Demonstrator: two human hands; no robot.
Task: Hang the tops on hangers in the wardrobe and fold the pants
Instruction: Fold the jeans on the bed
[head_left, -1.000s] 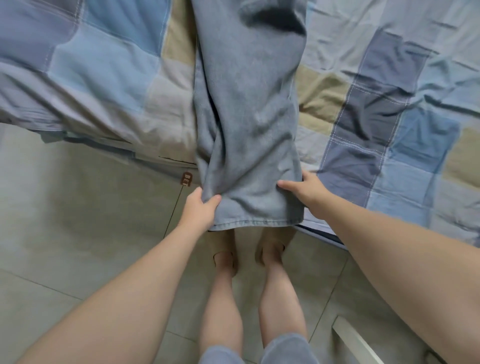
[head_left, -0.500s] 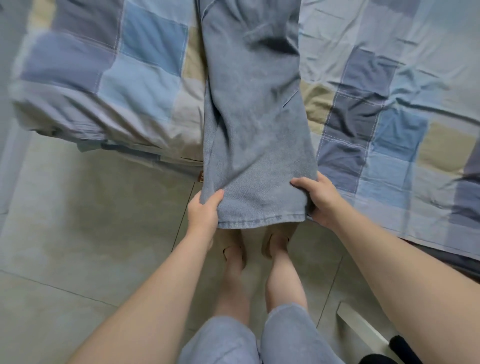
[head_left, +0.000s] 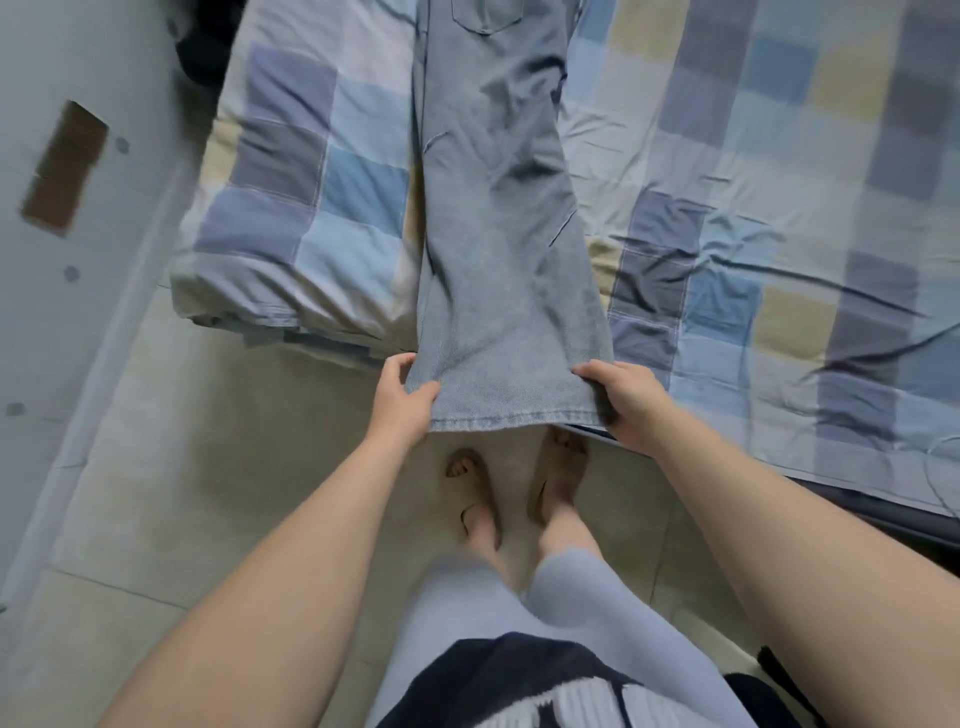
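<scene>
Looking down from the head view, the jeans (head_left: 493, 234) lie lengthwise on the bed (head_left: 753, 218), hem hanging past its edge. Left hand (head_left: 402, 397) and right hand (head_left: 626, 402) each pinch a hem corner, grip closed on denim, keeping the legs stacked flat, likely ready for folding.

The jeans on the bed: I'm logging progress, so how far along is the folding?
Done: the jeans lie lengthwise on the checked bedspread, legs seemingly stacked. In hand: the left hand and right hand each pinch a corner of the hem, which hangs past the bed edge. Left: no crosswise fold yet; no tops or hangers in view.
</scene>
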